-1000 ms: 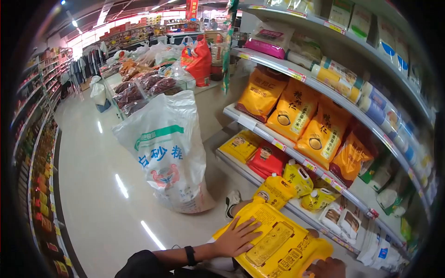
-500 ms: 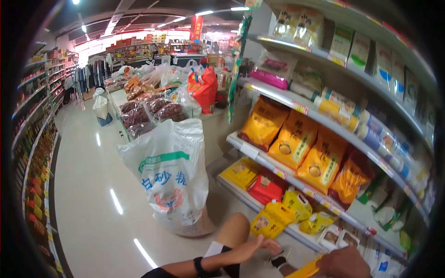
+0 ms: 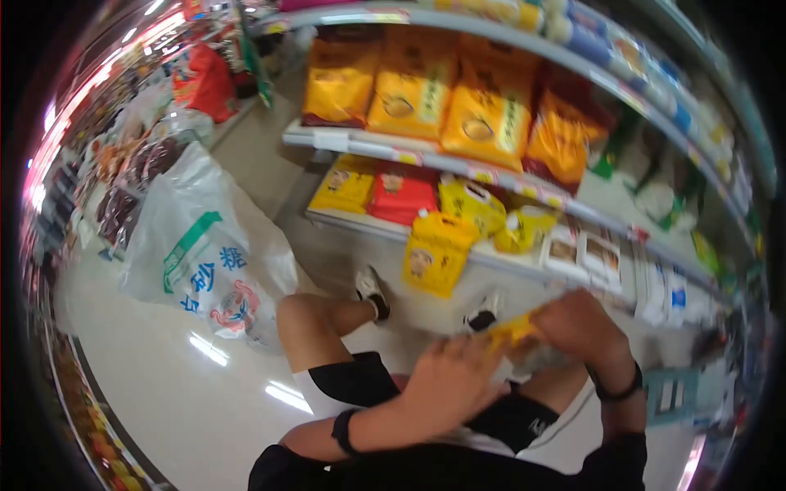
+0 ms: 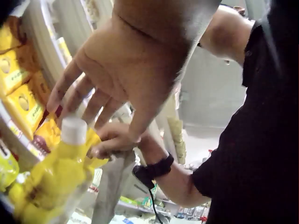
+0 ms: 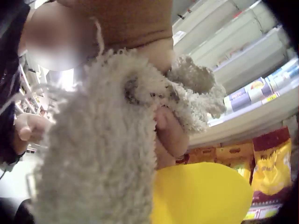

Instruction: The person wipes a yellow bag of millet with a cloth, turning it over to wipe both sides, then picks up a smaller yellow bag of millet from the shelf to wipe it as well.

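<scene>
My right hand (image 3: 577, 323) grips a yellow spouted bag (image 4: 56, 186) by its edge, together with a fuzzy grey-white cloth (image 5: 103, 144) that hangs from the fingers. A white cap (image 4: 74, 129) tops the bag's spout in the left wrist view. From the head, the bag shows only as a thin yellow strip between the hands, in front of the lap. My left hand (image 3: 454, 380) is just beside it, fingers extended and palm bare in the left wrist view, overlapping the bag's upper part there.
A shelf (image 3: 393, 155) ahead holds orange bags (image 3: 491, 102) above yellow and red packs; one yellow bag (image 3: 438, 254) hangs over the lower edge. A large white sack (image 3: 213, 254) stands on the floor at left. My knees and shoes are below.
The head view has turned right and down. My left hand has lifted off the bag's flat face and come close to my right hand. The bag has swung from face-up to edge-on.
</scene>
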`<move>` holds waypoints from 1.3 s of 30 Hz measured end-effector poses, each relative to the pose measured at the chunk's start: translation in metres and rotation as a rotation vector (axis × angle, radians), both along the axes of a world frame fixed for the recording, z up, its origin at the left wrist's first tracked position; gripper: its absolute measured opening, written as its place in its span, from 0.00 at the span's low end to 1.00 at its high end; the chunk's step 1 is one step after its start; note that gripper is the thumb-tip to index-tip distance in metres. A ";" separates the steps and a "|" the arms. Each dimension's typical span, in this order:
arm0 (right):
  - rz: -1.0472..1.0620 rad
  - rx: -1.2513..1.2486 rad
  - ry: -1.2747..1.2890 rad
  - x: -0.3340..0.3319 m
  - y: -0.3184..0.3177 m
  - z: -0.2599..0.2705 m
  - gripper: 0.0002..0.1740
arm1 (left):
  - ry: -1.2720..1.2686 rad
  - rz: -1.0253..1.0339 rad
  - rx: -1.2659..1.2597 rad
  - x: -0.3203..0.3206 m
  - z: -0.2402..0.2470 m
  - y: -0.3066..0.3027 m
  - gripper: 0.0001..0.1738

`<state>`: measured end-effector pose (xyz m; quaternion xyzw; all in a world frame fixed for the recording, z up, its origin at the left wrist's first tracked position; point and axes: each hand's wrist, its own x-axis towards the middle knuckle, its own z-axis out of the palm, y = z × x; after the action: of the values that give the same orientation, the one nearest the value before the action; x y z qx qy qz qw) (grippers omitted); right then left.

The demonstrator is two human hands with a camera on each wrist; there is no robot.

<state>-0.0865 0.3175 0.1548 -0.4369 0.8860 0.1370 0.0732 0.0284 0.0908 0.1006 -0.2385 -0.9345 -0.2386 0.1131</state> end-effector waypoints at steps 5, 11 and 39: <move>-0.027 0.011 -0.165 -0.043 -0.032 -0.071 0.18 | -0.063 0.034 -0.031 -0.086 -0.110 0.004 0.20; -0.093 -0.026 -0.320 -0.107 -0.036 -0.184 0.24 | -0.043 -0.004 0.069 -0.148 -0.194 -0.013 0.10; -0.525 -0.969 -0.267 -0.290 -0.067 -0.389 0.25 | 0.009 0.270 0.008 -0.410 -0.373 -0.064 0.13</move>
<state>-0.3765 0.2504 -0.2344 -0.1990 0.9096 -0.3646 0.0075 -0.3819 0.0264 -0.2723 -0.1110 -0.9567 -0.2240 0.1492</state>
